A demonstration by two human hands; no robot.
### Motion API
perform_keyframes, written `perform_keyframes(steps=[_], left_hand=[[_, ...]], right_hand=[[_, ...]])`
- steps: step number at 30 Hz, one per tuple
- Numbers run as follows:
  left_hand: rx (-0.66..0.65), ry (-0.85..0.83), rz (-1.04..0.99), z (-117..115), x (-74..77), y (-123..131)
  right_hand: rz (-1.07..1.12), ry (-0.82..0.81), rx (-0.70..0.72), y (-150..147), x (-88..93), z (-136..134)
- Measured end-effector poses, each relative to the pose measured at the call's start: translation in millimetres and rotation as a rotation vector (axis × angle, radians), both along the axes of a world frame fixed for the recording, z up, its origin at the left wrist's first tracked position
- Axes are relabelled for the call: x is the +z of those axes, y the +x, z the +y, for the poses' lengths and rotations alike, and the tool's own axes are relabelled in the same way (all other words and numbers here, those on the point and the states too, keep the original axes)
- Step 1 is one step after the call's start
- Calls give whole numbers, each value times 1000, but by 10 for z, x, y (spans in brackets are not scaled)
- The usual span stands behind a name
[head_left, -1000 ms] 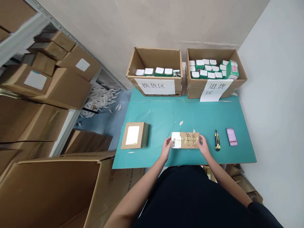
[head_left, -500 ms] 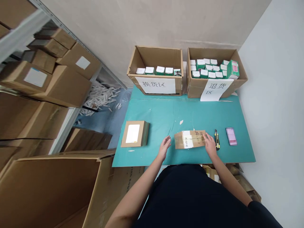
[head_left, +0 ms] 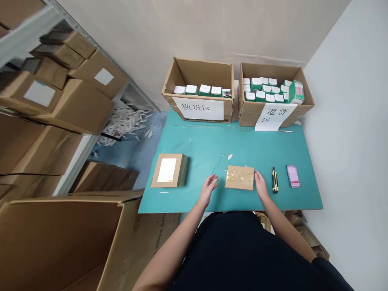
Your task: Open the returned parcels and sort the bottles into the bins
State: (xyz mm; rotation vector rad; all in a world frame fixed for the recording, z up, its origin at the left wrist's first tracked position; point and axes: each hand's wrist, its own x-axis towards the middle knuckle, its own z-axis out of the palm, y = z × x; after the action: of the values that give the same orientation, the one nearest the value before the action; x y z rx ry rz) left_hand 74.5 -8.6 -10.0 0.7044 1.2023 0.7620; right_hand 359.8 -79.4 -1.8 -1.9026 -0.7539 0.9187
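Note:
A small cardboard box (head_left: pixel 239 178) lies at the near middle of the teal table, clear tape across the side that faces up. My right hand (head_left: pixel 260 185) has its fingers on the box's right end, with the fingertips partly hidden at the edge. To the left of the box, my left hand (head_left: pixel 209 189) hovers with fingers apart and nothing in it. A yellow and black utility knife (head_left: pixel 275 180) lies right of my right hand. Farther left stands another cardboard box (head_left: pixel 168 170) with a white label on top.
At the table's back stand two open cartons, a left carton (head_left: pixel 198 109) and a right carton (head_left: pixel 248 112), both with green-and-white boxes and paper signs. A blurred pink phone-like object (head_left: pixel 293 176) lies at right. A large open carton (head_left: pixel 130 230) and loaded shelves flank the left side.
The small box has been turned over in my right hand: its marked, labelled side was up, now a taped side is. My left hand stays beside it, open.

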Motion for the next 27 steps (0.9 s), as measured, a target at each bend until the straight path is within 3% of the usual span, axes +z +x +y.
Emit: perform_keyframes(steps=[2, 5, 7, 9, 12, 15, 20, 22, 24, 27], left_hand=[[11, 0, 7, 10, 18, -39], [19, -15, 15, 8, 22, -78], [20, -29, 19, -1, 12, -85], [15, -35, 23, -10, -4, -83], [11, -30, 28, -16, -27, -78], [8, -34, 30, -16, -41, -79], [-41, -61, 21, -35, -65, -19], [-72, -82, 27, -57, -84, 41], [-88, -96, 37, -77, -106, 92], [-35, -43, 72, -78, -124, 79]], right_hand=[[-255, 141, 37, -52, 242, 12], [-487, 277, 435, -131, 583, 11], [-572, 279, 634, -183, 709, -2], [-636, 236, 640, -183, 734, -42], [-662, 146, 468, -3, 638, -177], [-588, 77, 279, 375, 473, -365], [-207, -6, 34, 933, 166, -585], [42, -69, 41, 905, 21, -581], [260, -129, 111, 694, -134, -507], [319, -76, 218, 206, -311, -299]])
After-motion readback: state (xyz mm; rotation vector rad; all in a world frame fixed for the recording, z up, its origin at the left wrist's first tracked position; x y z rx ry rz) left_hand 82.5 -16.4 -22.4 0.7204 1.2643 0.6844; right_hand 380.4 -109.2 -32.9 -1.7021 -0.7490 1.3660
